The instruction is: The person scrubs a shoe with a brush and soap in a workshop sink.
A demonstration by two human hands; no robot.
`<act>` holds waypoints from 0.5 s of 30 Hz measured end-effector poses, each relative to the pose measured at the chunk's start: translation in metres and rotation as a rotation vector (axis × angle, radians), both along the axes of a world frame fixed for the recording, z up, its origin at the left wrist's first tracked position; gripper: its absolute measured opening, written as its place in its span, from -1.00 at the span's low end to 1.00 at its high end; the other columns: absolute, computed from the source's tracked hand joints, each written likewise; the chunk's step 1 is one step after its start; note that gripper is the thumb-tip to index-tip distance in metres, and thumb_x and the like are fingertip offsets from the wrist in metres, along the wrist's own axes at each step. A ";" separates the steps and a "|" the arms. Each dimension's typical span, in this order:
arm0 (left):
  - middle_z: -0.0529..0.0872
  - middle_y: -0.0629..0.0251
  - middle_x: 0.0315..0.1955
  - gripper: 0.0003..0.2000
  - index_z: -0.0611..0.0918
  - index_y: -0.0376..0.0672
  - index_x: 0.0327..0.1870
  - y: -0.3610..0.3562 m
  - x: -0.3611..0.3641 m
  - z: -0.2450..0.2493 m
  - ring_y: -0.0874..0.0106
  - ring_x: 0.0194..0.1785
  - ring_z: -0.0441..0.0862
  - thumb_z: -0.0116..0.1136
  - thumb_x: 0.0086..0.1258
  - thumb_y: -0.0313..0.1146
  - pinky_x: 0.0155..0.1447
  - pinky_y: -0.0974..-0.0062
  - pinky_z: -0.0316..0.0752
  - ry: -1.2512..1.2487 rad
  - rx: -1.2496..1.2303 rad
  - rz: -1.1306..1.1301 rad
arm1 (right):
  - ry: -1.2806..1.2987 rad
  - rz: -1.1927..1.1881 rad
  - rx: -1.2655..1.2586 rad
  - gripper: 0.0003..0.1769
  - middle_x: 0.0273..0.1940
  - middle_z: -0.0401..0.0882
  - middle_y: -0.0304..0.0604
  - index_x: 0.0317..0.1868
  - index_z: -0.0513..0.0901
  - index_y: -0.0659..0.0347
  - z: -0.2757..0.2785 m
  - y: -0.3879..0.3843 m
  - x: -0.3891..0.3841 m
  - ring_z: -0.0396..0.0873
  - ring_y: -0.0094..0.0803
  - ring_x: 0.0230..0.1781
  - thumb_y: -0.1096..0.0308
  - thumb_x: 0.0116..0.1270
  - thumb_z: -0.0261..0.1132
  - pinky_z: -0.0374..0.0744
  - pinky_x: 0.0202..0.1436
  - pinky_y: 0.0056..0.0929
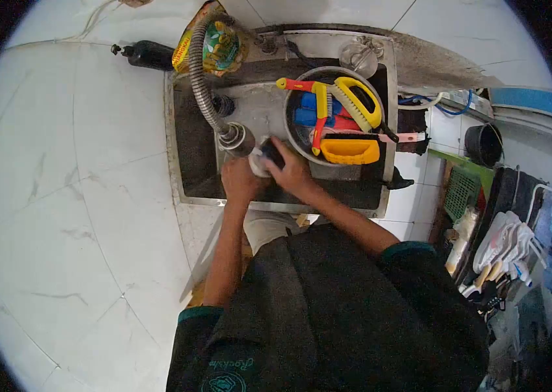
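Note:
Over the sink [197, 191], my left hand [242, 179] is closed at a small whitish object [259, 164], right beneath the faucet head [237, 138]. My right hand [291, 173] grips a dark, block-like piece [271, 151] and presses it against the whitish object from the right. Motion and the fingers blur both pieces; I cannot tell their exact kind. Just beyond my right hand sits a round metal basin [291, 128]. It holds a red-and-yellow brush [321, 108], a yellow-handled scrub brush [359, 101], blue-and-red pieces [315, 111] and an orange-yellow handled tool [350, 151].
A flexible metal hose [197, 72] arches over the sink's left side. Behind it stand a yellow pouch [220, 49] and a dark bottle [150, 54]. White marbled counter [80, 189] spreads left. On the right are a black bucket [483, 144], a green crate [462, 191] and hanging white gloves [503, 238].

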State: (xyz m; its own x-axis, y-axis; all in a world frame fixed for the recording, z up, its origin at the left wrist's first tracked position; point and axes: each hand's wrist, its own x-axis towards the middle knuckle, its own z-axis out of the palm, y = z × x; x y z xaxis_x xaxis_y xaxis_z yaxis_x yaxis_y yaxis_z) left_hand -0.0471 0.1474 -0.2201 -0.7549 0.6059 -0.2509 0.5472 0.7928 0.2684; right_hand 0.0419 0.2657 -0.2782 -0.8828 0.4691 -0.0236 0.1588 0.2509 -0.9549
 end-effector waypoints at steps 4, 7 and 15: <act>0.64 -0.02 -0.22 -0.31 0.56 -0.23 -0.01 -0.012 0.005 -0.002 -0.01 -0.04 0.59 0.57 -0.24 -0.13 0.00 0.09 0.48 0.042 -0.088 0.048 | 0.080 0.062 -0.024 -0.36 0.00 0.62 0.27 0.24 0.47 0.36 0.017 0.000 0.007 0.64 0.08 0.01 0.12 0.28 0.38 0.56 0.12 -0.13; 0.65 -0.01 -0.18 -0.34 0.54 -0.22 -0.07 -0.021 0.000 -0.023 -0.03 -0.03 0.59 0.59 -0.24 -0.15 0.04 0.07 0.41 0.066 -0.015 0.061 | -0.060 -0.052 -0.081 -0.35 0.00 0.61 0.28 0.27 0.44 0.34 0.008 -0.006 -0.005 0.64 0.08 0.00 0.13 0.28 0.37 0.56 0.11 -0.13; 0.65 0.05 -0.15 -0.28 0.56 -0.20 0.04 -0.029 0.004 -0.019 -0.05 -0.05 0.60 0.60 -0.25 -0.15 -0.02 0.03 0.52 0.028 0.173 0.152 | -0.081 0.027 -0.102 -0.34 0.05 0.61 0.23 0.27 0.46 0.32 0.014 -0.012 0.019 0.58 0.10 0.11 0.14 0.25 0.40 0.54 0.16 -0.12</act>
